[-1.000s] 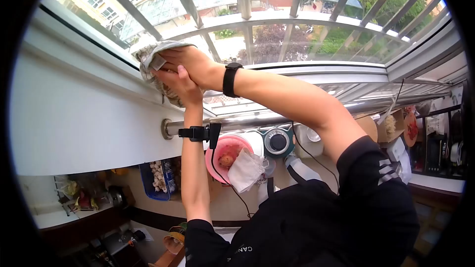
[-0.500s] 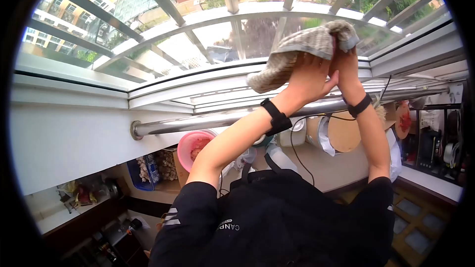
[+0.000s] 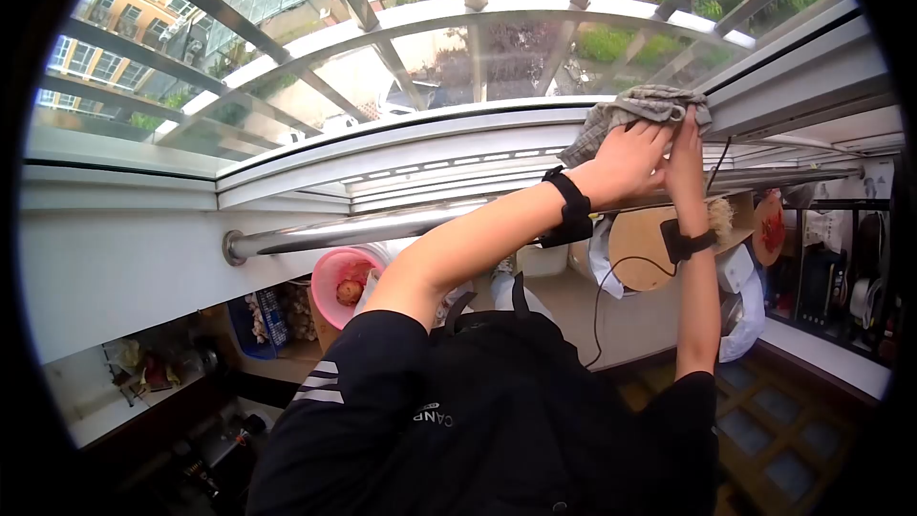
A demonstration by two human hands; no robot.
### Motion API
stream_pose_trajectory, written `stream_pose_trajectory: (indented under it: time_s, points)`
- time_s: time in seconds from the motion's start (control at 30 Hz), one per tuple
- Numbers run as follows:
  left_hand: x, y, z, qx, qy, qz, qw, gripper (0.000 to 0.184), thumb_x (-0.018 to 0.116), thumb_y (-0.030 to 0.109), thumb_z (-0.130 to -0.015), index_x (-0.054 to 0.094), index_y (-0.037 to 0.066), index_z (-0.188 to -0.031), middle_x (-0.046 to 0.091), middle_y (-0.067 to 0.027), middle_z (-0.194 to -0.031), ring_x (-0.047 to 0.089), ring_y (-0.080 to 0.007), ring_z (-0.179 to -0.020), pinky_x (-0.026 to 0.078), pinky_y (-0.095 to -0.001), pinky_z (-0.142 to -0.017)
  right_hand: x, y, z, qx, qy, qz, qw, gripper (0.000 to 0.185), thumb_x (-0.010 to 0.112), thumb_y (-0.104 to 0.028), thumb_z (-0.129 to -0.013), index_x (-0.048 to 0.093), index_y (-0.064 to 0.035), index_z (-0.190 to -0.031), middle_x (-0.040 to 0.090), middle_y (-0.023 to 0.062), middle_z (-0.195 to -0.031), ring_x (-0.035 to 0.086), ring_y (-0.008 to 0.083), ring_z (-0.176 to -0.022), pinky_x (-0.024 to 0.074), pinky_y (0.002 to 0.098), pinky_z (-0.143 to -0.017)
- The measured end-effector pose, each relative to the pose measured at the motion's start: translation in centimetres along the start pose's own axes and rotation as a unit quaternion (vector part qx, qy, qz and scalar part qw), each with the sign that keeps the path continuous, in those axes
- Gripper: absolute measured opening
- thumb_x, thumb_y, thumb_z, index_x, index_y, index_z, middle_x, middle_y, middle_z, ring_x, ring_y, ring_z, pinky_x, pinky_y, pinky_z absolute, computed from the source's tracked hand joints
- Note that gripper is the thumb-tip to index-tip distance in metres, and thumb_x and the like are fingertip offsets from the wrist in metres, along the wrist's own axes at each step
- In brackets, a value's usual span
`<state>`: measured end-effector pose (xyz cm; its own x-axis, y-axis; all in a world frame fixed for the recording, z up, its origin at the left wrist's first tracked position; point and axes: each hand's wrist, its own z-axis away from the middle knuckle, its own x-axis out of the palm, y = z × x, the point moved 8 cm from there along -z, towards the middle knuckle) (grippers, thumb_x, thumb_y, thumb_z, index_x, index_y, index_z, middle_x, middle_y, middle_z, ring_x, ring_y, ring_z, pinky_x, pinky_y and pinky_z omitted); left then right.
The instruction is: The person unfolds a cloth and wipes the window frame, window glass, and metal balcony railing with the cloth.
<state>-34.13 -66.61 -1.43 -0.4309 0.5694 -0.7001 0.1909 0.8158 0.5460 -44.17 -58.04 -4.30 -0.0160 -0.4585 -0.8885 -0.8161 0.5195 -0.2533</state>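
Reference is the metal rail [image 3: 334, 237]; the grey cloth [image 3: 611, 119] lies beyond the rail, toward its right-hand end, and appears to meet the window frame [image 3: 807, 72] at the corner; the left hand [image 3: 626, 162], also beyond the rail, rests on the cloth with fingers extended; the right hand [image 3: 684, 158], close beside it, has fingers extended against the cloth; fingertip grip is not visible, so whether either hand clasps the fabric cannot be told; the pink bucket [image 3: 330, 277] stands on the near side of the rail, toward its left end; judged from both hands on the cloth, activity is under way, not finished; surface covered and surface left cannot be determined.
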Motion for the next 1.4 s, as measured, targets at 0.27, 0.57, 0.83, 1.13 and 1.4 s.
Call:
stream_pose_trajectory:
  time_s: [0.27, 0.57, 0.83, 1.13, 1.4]
  points:
    - [-1.0, -4.1, 5.0, 0.002, -0.077, -0.114, 0.990, 0.058, 0.073, 0.027, -0.081, 0.053, 0.006, -0.131, 0.064, -0.0088, -0.119, 0.062, -0.0273, -0.111, 0.050, -0.0400, -0.087, 3.9, -4.2, -0.4, 0.067, -0.026, 0.030, 0.997, 0.080, 0.070, -0.019, -0.083, 0.031, 0.0166, -0.143, 0.055, 0.0331, -0.123, 0.056, 0.0490, -0.110, 0.0484, 0.0516, -0.094]
    - [-9.8, -7.9, 12.9, -0.031, -0.071, -0.103, 0.992, 0.052, 0.068, 0.021, -0.083, 0.054, 0.007, -0.130, 0.066, -0.0113, -0.114, 0.063, -0.0327, -0.108, 0.050, -0.0447, -0.089, 5.6, -18.6, -1.1, -0.011, -0.086, 0.075, 0.993, 0.047, 0.070, -0.020, -0.082, 0.055, 0.0096, -0.115, 0.063, 0.0230, -0.104, 0.063, 0.0378, -0.099, 0.0523, 0.0450, -0.085]
    - [-23.8, -11.1, 24.5, -0.125, 0.002, -0.239, 0.963, 0.050, 0.067, 0.014, -0.081, 0.052, 0.009, -0.128, 0.060, -0.0093, -0.119, 0.059, -0.0292, -0.113, 0.049, -0.0441, -0.091, 9.3, -38.2, -0.2, -0.182, -0.042, 0.080, 0.979, 0.027, 0.066, -0.009, -0.072, 0.062, 0.0017, -0.096, 0.061, 0.0177, -0.097, 0.057, 0.0312, -0.098, 0.0455, 0.0385, -0.087]
    - [-39.0, -19.3, 40.8, -0.307, 0.094, -0.333, 0.887, 0.049, 0.074, 0.016, -0.080, 0.051, 0.005, -0.122, 0.056, -0.0152, -0.117, 0.057, -0.0364, -0.108, 0.051, -0.0474, -0.087, 16.3, -61.7, 2.8, -0.344, 0.044, 0.026, 0.938, 0.025, 0.063, -0.020, -0.081, 0.069, -0.0034, -0.099, 0.061, 0.0119, -0.102, 0.055, 0.0266, -0.103, 0.0422, 0.0367, -0.090]
    - [-46.7, -22.8, 48.8, -0.397, 0.088, -0.341, 0.848, 0.061, 0.077, 0.025, -0.075, 0.047, 0.005, -0.125, 0.054, -0.0184, -0.123, 0.053, -0.0395, -0.118, 0.049, -0.0486, -0.096, 19.3, -73.5, 3.2, -0.394, -0.003, 0.021, 0.919, 0.039, 0.065, -0.025, -0.083, 0.066, -0.0019, -0.114, 0.059, 0.0116, -0.115, 0.052, 0.0276, -0.113, 0.0412, 0.0365, -0.094]
